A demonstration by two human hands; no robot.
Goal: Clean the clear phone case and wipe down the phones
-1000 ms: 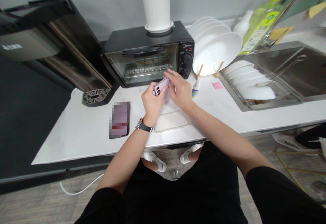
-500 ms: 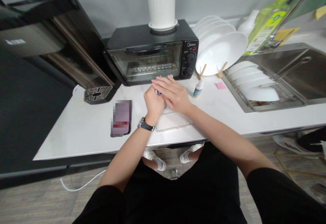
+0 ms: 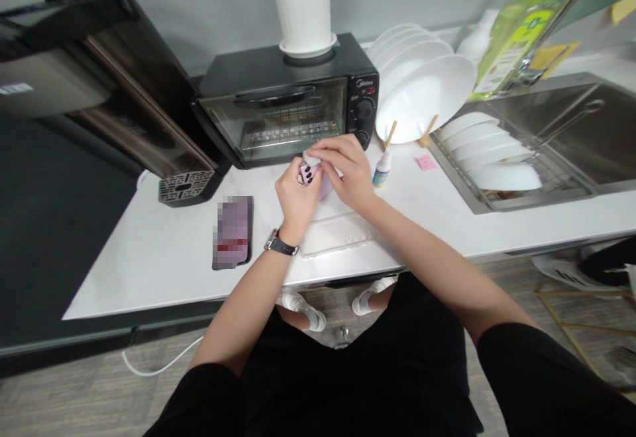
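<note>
- Your left hand (image 3: 297, 200) is curled around a lilac smartphone (image 3: 318, 182), fingers wrapped over its back, holding it tilted above the desk (image 3: 149, 271).
- The phone sits just above the desk's front half, directly in front of the toaster oven (image 3: 283, 112), with its dark camera lenses showing between your hands.
- Your right hand (image 3: 349, 172) comes in from the right, its fingertips (image 3: 322, 151) pinching a small white piece (image 3: 312, 159) against the phone's upper end. You can't tell from this view what the piece is made of.
- Your two hands touch each other around the phone; neither one is spread.
- A clear plastic tray (image 3: 336, 235) lies on the desk right below your hands, not touching them.
- To the left of your left wrist, a flat dark object (image 3: 232, 232) lies on the desk; it is too blurred to identify.
- A dark strap watch (image 3: 281, 245) is on your left wrist.
- A small dropper bottle (image 3: 381, 169) stands just beside your right hand, and a pink sticky note (image 3: 426, 163) lies farther right.
- White plates (image 3: 422, 86) lean in a wooden stand, beside a steel sink (image 3: 546, 119) holding a rack of white bowls (image 3: 477, 149).
</note>
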